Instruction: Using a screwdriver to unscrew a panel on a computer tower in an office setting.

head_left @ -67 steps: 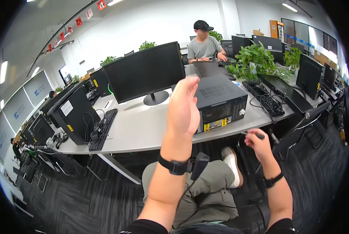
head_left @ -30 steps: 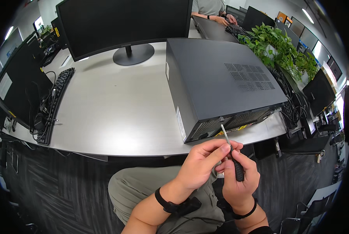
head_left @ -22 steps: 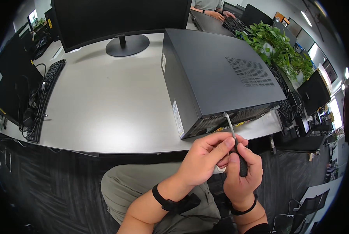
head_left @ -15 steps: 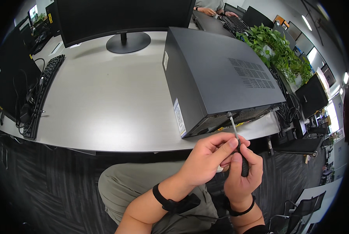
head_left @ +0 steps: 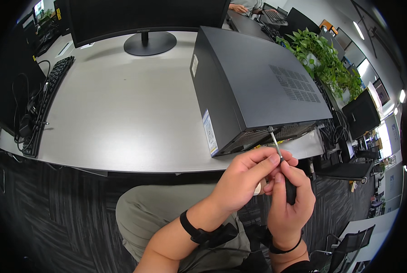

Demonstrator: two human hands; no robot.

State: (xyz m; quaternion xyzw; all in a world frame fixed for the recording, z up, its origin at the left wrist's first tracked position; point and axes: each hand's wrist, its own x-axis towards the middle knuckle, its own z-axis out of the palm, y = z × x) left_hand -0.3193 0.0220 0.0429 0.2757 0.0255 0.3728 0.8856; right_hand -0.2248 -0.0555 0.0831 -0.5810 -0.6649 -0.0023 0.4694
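Note:
A black computer case lies on the pale desk, its vented end toward me. The screwdriver has a metal shaft and a dark handle; its tip meets the top edge of that vented end, at what looks like a small screw. My right hand is closed round the handle. With thumb and fingers, my left hand pinches the screwdriver where shaft and handle join. Part of the handle is hidden by my fingers.
Behind the case stands a monitor. A black keyboard and tangled cables lie along the desk's left side. Green plants grow at the right. Beyond, another person's hand rests near a lifted keyboard.
Both my hands have shifted slightly to the right with the screwdriver, whose tip stays at the case edge. The view has tilted a little. The other person's keyboard has been raised.

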